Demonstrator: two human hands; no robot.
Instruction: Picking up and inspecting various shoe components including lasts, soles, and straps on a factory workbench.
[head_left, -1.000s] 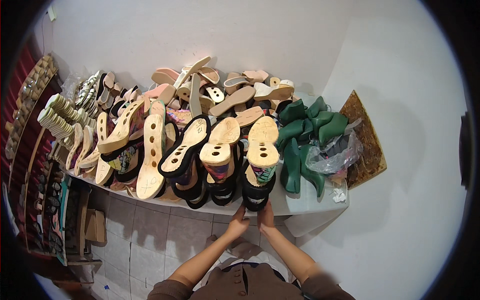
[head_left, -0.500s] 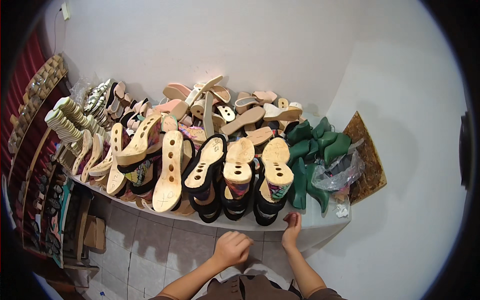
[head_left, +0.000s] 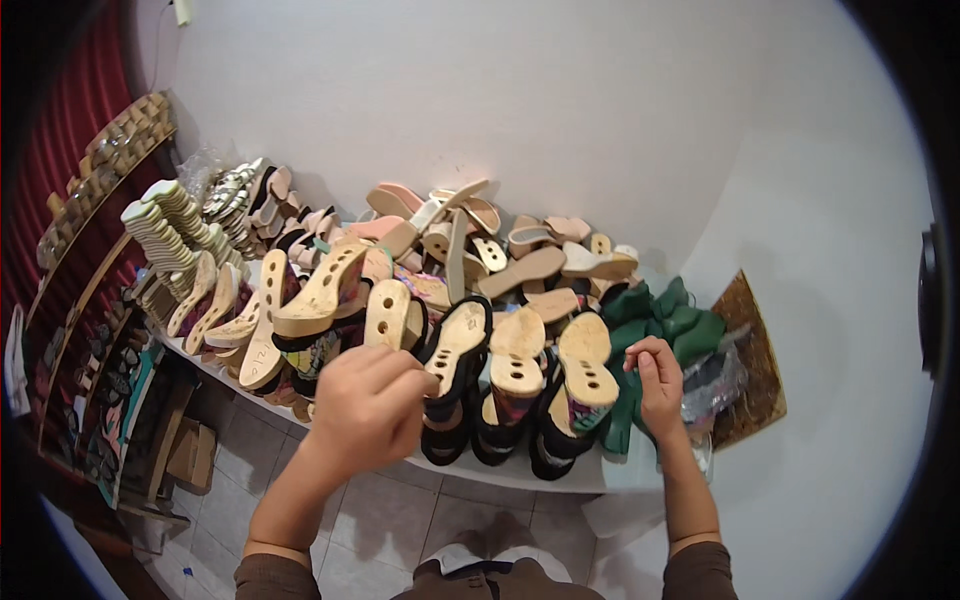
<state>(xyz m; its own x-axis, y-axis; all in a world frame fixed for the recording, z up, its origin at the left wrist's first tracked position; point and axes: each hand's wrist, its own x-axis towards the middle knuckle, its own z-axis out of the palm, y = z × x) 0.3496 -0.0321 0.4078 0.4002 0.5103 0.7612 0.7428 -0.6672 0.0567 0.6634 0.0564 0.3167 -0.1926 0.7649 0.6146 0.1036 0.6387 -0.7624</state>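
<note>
My left hand (head_left: 368,412) is raised in front of the table, its fingers curled into a loose fist with nothing visible in it. It covers part of a pale wooden wedge sole (head_left: 387,312) with round holes. My right hand (head_left: 656,385) hovers at the table's right part, fingers half bent and apart, holding nothing that I can see. Behind it lie dark green shoe lasts (head_left: 690,330). Between my hands stand several black-edged wedge shoes, soles up, among them a left one (head_left: 462,330), a middle one (head_left: 520,345) and a right one (head_left: 585,350).
A white-covered table (head_left: 480,483) carries a heap of loose soles (head_left: 525,270) and a stack of cream soles (head_left: 160,235). A brown board (head_left: 762,370) leans beside a clear plastic bag (head_left: 708,388). Shelves (head_left: 105,205) with shoe parts stand left; a cardboard box (head_left: 190,455) sits below.
Both hands have risen from below the table's front edge and moved apart, the left one up and leftward, the right one up and rightward. The view has shifted; the shoes stay in place.
</note>
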